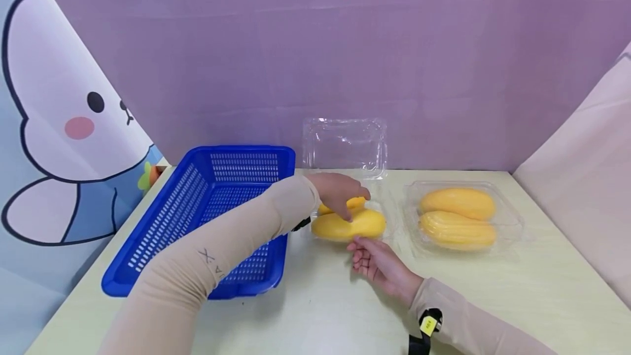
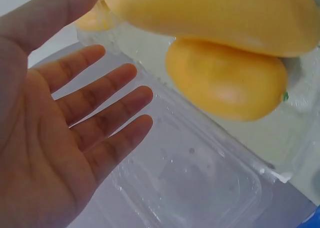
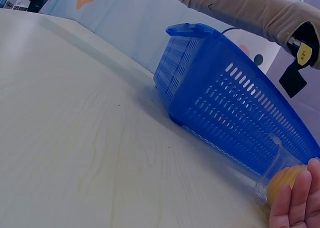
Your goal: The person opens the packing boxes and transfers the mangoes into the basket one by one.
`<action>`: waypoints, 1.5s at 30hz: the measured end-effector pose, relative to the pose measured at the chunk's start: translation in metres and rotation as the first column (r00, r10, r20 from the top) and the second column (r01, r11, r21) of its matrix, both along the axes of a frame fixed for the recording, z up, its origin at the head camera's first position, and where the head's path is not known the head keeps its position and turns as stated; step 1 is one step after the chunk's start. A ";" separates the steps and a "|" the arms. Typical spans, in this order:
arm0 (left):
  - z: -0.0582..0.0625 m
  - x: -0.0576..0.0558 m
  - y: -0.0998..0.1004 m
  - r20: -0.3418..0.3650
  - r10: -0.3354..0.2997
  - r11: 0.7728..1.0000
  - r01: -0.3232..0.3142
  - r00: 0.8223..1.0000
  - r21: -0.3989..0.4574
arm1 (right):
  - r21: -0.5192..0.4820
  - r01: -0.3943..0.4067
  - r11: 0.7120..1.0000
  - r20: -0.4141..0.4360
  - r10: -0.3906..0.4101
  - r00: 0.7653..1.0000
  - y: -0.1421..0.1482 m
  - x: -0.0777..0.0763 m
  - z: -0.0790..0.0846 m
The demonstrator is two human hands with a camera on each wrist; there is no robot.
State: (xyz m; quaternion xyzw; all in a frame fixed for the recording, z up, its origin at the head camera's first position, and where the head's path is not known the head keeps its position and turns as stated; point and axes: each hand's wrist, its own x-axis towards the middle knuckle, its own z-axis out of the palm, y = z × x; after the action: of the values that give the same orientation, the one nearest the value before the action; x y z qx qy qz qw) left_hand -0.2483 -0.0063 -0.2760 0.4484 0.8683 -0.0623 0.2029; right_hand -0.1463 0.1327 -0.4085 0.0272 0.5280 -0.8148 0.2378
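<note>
A clear plastic clamshell box stands with its lid raised at the back. Inside lie two elongated yellow fruits: the front fruit is in plain sight, while my left hand partly covers the rear fruit. That left hand reaches over the box from the left, its fingers extended and holding nothing in the left wrist view. At the box's front edge is my right hand, thumb tip by the rim. Its fingers look fairly straight beside the box in the right wrist view; whether they touch it is unclear.
A blue perforated basket stands to the left, under my left forearm. To the right, a second clear box contains two more yellow fruits. A purple cloth hangs behind the pale table.
</note>
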 end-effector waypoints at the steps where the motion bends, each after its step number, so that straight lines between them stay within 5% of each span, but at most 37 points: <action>1: -0.002 0.000 0.001 -0.001 0.002 1.000 -0.002 1.000 -0.002 | 0.001 -0.002 1.000 -0.001 0.002 1.000 0.000 0.000 0.000; 19: -0.030 0.002 0.017 -0.020 -0.003 0.999 0.002 1.000 -0.046 | -0.014 0.007 1.000 -0.012 -0.007 1.000 -0.001 0.002 -0.001; 33: -0.026 0.005 0.016 0.054 0.020 1.000 -0.020 0.998 -0.011 | -0.002 0.019 1.000 -0.004 -0.019 1.000 -0.002 0.002 -0.001; 45: -0.036 0.001 0.019 0.108 0.046 0.999 -0.047 0.993 0.006 | -0.021 0.010 1.000 -0.011 -0.010 1.000 -0.001 0.002 -0.002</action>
State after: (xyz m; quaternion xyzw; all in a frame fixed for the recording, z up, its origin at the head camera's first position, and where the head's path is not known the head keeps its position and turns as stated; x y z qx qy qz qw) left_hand -0.2477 0.0127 -0.3118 0.4316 0.8664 -0.0296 0.2493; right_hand -0.1439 0.1319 -0.4110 0.0229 0.5207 -0.8215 0.2313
